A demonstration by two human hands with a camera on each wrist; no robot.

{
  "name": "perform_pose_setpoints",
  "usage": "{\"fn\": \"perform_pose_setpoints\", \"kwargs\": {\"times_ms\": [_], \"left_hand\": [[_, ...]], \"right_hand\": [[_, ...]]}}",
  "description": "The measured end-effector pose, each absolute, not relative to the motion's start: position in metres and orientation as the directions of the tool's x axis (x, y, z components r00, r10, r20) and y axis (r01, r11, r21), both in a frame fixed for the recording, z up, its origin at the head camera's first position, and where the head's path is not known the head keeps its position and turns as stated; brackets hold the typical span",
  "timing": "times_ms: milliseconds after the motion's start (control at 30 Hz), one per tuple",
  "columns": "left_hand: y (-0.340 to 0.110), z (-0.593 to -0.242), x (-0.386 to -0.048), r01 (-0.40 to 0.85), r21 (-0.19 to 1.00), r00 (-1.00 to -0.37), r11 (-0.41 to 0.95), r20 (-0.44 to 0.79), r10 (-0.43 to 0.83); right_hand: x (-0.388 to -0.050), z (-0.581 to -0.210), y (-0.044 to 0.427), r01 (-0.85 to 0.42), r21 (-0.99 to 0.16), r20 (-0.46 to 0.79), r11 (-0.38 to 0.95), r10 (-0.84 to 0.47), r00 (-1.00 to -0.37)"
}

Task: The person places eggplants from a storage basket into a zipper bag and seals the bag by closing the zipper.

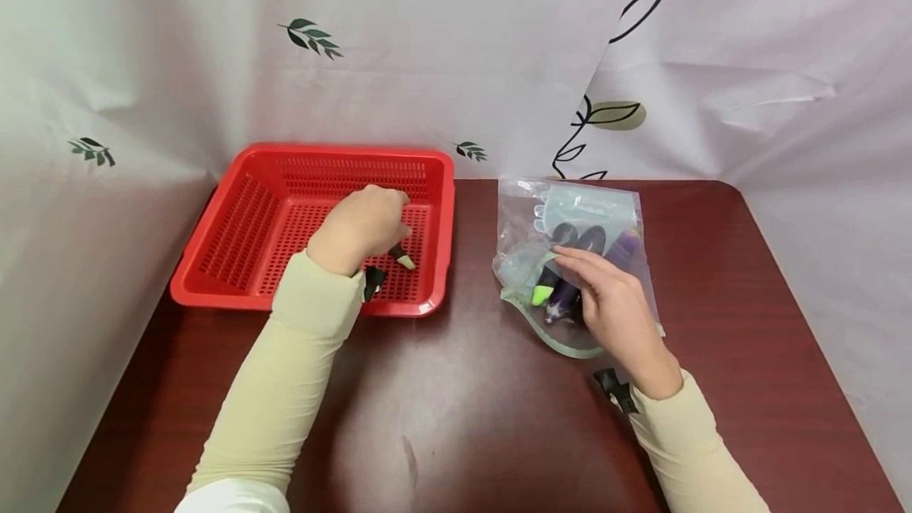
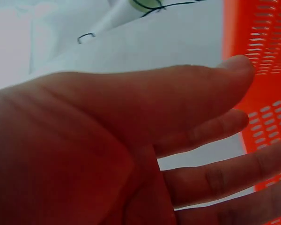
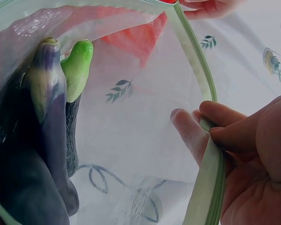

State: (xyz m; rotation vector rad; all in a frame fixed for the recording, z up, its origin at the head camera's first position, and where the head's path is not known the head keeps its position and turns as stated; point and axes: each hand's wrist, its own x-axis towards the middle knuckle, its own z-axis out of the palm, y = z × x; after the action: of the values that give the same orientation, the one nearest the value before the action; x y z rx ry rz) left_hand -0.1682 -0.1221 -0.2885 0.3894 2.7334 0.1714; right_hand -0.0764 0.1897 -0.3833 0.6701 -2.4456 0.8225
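My left hand (image 1: 365, 226) is over the red basket (image 1: 440, 260), beside a small dark item with a pale tip (image 1: 405, 261). The left wrist view shows this hand (image 2: 122, 126) with thumb and fingers extended and nothing visible between them. On the table lies a clear zip bag (image 1: 518, 208) with its mouth spread, holding dark purple eggplants (image 3: 51, 122) and a dark, rough item with a bright green end (image 3: 78, 70). My right hand (image 1: 621, 313) pinches the bag's rim between thumb and fingers, clearest in the right wrist view (image 3: 257, 150).
The dark red tabletop (image 1: 427, 418) extends in front of the basket and bag. Behind and at both sides hangs a pale curtain (image 1: 399, 46) with leaf prints, close to the basket's back edge.
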Motion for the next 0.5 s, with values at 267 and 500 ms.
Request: {"fn": "perform_pose_setpoints", "kwargs": {"times_ms": [267, 500], "left_hand": [[-0.121, -0.308, -0.185, 0.248, 0.138, -0.851, 0.959, -0.442, 0.284], [-0.119, -0.321, -0.193, 0.256, 0.131, -0.832, 0.958, -0.474, 0.287]], "right_hand": [[-0.074, -0.384, 0.189, -0.582, -0.412, 0.574, 0.701, -0.296, -0.763], [-0.075, -0.383, 0.189, -0.587, -0.414, 0.58, 0.695, -0.296, -0.759]]}}
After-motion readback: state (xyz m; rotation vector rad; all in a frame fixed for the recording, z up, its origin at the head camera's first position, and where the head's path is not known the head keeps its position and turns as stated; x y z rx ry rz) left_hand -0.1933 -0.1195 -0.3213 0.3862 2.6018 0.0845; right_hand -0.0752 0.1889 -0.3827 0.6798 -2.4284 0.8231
